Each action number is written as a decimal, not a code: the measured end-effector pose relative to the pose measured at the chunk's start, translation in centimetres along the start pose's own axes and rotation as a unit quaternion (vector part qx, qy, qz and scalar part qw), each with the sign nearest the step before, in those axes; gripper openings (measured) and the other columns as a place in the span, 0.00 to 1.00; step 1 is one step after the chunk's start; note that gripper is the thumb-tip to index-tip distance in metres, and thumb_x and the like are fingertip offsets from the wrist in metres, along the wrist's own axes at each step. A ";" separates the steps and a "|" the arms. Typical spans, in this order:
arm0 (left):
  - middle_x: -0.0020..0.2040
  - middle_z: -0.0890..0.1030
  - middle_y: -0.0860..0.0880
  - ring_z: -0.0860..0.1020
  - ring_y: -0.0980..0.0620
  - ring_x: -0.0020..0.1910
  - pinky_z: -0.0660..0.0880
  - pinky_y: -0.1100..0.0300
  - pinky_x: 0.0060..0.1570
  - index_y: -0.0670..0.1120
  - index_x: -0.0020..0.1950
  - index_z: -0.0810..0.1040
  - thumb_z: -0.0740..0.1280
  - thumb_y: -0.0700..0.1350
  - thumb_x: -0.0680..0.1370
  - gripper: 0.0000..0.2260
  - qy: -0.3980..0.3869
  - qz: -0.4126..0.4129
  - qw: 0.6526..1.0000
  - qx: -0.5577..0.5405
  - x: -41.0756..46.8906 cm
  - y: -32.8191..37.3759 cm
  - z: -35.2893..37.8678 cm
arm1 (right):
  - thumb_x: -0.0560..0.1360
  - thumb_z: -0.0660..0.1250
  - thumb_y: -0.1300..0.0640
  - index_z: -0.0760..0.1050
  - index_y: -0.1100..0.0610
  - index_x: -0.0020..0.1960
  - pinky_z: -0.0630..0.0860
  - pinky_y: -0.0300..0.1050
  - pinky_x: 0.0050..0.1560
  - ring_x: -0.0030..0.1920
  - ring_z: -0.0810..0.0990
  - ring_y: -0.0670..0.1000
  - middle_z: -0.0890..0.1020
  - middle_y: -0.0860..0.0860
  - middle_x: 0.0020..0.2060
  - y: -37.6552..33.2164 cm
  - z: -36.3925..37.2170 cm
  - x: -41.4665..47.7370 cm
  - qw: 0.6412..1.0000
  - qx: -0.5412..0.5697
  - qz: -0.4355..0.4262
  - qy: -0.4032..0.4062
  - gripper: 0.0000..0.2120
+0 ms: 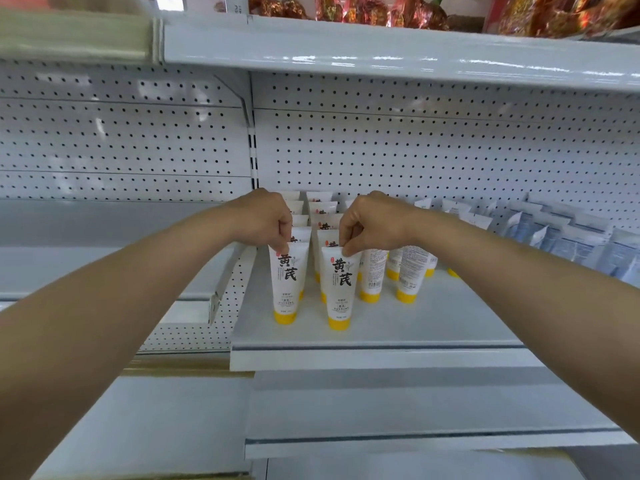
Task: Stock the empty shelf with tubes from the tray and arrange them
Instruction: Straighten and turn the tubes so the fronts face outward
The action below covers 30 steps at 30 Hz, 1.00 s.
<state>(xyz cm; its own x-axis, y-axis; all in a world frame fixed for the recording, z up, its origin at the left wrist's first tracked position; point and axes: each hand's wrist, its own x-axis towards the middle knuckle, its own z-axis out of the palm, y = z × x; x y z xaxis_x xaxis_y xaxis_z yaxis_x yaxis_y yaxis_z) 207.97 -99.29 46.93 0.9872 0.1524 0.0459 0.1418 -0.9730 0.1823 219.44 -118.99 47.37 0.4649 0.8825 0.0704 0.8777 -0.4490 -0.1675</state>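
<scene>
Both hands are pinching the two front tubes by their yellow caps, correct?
No. The head view shows the left hand and right hand pinching the front tubes by their flat top ends; the yellow caps rest on the shelf.

- Two hands: left hand (268, 216) and right hand (372, 220).
- At least fifteen tubes (287, 282), white with yellow caps; others are hidden behind, so the exact count is unclear.
- Several pouches (571, 237), too blurred to count.
- Several red-gold packets (363, 10), partly cropped.
</scene>
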 end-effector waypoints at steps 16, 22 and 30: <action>0.35 0.79 0.60 0.76 0.63 0.39 0.69 0.66 0.35 0.54 0.36 0.80 0.78 0.49 0.68 0.08 -0.032 0.025 0.999 -0.010 0.9 -0.3 -0.1 | 0.68 0.78 0.50 0.83 0.45 0.39 0.76 0.35 0.43 0.39 0.79 0.33 0.81 0.36 0.31 -0.6 -0.1 0.5 1.000 -0.004 0.005 -0.003 0.04; 0.37 0.80 0.59 0.76 0.62 0.39 0.69 0.66 0.36 0.53 0.41 0.81 0.77 0.50 0.69 0.07 -0.065 0.024 0.998 -0.012 0.9 -0.5 -0.4 | 0.68 0.78 0.50 0.81 0.44 0.37 0.74 0.36 0.42 0.39 0.78 0.34 0.80 0.35 0.31 -0.6 0.0 0.9 1.000 -0.012 0.003 -0.011 0.06; 0.35 0.79 0.60 0.76 0.62 0.38 0.68 0.66 0.35 0.54 0.40 0.80 0.77 0.51 0.69 0.07 -0.083 0.027 0.996 -0.022 0.9 -0.8 -0.4 | 0.69 0.78 0.50 0.83 0.46 0.42 0.66 0.26 0.32 0.34 0.75 0.28 0.80 0.36 0.30 -0.2 -0.2 1.2 0.999 -0.012 0.006 -0.037 0.05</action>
<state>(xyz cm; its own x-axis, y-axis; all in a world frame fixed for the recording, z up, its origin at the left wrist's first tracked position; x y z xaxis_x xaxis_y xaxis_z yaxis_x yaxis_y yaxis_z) 208.75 -98.27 47.18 0.9923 0.0653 -0.1055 0.0880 -0.9699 0.2271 219.84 -117.85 47.65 0.4668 0.8844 -0.0047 0.8748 -0.4625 -0.1442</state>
